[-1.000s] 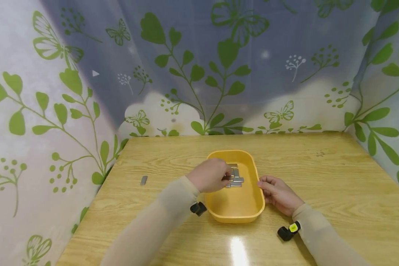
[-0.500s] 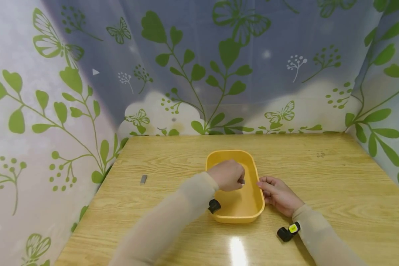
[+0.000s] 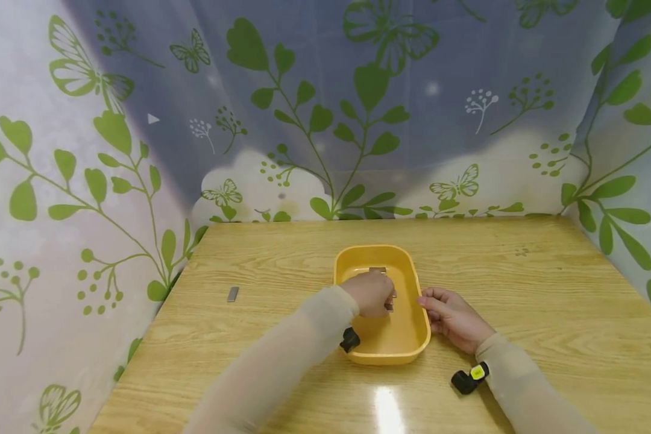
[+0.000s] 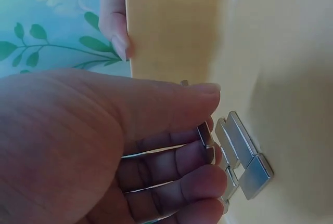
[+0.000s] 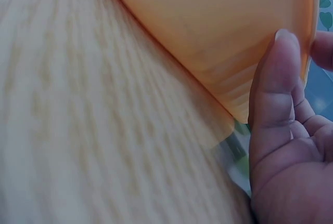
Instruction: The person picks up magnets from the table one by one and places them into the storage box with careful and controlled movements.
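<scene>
Inside the yellow plastic tray (image 3: 390, 359), my left hand (image 3: 370, 293) reaches down with its fingers curled. The left wrist view shows its thumb and fingers pinching a small flat silver metal block (image 4: 206, 134), partly covered by the thumb. Several similar metal blocks (image 4: 256, 176) lie against one another on the tray floor beside the fingertips; in the head view one block (image 3: 377, 270) shows beyond the hand, and most of the others are hidden under it. My right hand (image 3: 457, 317) holds the tray's right wall, thumb at the rim.
A single grey metal block (image 3: 232, 294) lies on the wooden table (image 3: 282, 253), left of the tray. A patterned curtain (image 3: 314, 150) with leaves and butterflies stands behind the table and along its sides. Each wrist wears a small black camera (image 3: 350, 339).
My left hand has moved right and slightly down within the tray, covering blocks that showed earlier. The right hand and the tray stay put, as does the lone block.
</scene>
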Demonstrator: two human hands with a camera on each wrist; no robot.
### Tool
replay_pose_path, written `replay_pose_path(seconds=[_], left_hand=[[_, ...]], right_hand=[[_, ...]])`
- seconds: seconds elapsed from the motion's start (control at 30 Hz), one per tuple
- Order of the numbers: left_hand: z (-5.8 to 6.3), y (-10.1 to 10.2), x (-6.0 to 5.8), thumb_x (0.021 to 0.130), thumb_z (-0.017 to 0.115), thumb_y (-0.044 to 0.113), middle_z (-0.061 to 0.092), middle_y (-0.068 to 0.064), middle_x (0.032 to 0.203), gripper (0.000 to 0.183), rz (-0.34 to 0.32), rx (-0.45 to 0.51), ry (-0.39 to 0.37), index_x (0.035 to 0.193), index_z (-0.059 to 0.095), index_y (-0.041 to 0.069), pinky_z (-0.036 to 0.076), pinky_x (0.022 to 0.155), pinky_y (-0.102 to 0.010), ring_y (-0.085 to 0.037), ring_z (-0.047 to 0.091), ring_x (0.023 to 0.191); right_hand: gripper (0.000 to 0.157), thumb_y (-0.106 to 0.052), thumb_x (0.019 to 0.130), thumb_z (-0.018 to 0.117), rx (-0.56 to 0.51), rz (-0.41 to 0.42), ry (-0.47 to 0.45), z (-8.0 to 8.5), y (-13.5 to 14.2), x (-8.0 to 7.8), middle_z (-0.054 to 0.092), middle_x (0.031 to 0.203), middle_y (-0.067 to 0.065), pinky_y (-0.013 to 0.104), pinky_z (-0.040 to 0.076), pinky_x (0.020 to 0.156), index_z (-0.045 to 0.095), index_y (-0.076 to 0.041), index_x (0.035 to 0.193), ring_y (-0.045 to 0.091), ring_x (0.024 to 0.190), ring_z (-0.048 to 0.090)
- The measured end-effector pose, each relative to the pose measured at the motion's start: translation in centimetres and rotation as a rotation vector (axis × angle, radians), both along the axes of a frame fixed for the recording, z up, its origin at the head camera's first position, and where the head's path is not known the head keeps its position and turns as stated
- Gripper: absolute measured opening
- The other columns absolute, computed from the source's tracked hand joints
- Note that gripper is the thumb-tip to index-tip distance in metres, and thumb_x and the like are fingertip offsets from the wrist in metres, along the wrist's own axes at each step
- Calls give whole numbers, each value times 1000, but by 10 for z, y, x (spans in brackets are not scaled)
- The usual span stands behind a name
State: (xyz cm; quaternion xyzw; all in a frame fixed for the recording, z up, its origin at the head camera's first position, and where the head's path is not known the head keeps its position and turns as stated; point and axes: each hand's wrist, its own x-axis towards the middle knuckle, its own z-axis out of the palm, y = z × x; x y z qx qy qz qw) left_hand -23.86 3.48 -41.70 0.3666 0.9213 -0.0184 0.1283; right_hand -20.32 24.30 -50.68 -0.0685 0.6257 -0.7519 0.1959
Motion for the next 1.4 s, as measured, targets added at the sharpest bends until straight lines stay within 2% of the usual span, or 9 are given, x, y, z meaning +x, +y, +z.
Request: replay_pose_path(seconds=[0.07, 0.2, 0.33, 0.83, 1.17, 1.4], left_hand=[[0, -1, 0, 85, 70, 20, 62, 13, 83, 18, 5, 0, -4, 69, 62, 20, 43, 84, -20, -8, 52, 82], [-1, 0, -2, 86, 68, 20, 59, 10, 78, 20, 23, 8, -15, 68, 62, 19, 43, 68, -20, -8, 50, 73], [-3, 1, -6, 87, 67, 21, 57, 8, 74, 20, 47, 8, -31, 68, 62, 18, 42, 62, -21, -9, 49, 67], [-13, 3, -10, 89, 66, 23, 50, 5, 64, 32, 59, -48, -33, 60, 54, 17, 36, 57, -21, -10, 42, 59], [-17, 0, -10, 84, 73, 22, 60, 9, 66, 19, 64, -20, -101, 67, 67, 18, 37, 54, -20, -8, 44, 57], [-19, 0, -10, 83, 74, 27, 55, 8, 79, 18, 45, -59, -71, 68, 67, 19, 40, 64, -20, -8, 47, 71]], right_hand=[[22, -21, 99, 55, -2, 1, 3, 0, 0, 0, 56, 81, 2, 27, 53, 60, 49, 0, 104, 10, 66, 57], [24, -21, 99, 55, -1, 6, 9, -1, 2, -1, 57, 83, 3, 27, 53, 60, 48, 1, 105, 10, 67, 58], [26, -22, 100, 55, 5, 9, 10, -3, 3, 0, 57, 83, 3, 27, 53, 61, 48, 3, 107, 10, 68, 58], [31, -24, 98, 57, 7, 7, -12, -2, 0, 2, 57, 82, 2, 27, 54, 61, 48, 4, 108, 10, 67, 57], [28, -23, 98, 57, -6, 4, -3, -2, 1, 0, 58, 83, 3, 28, 54, 61, 49, 3, 107, 10, 67, 59], [29, -23, 98, 57, -7, 7, 0, -2, 1, -1, 58, 82, 3, 27, 54, 60, 48, 3, 107, 10, 66, 58]])
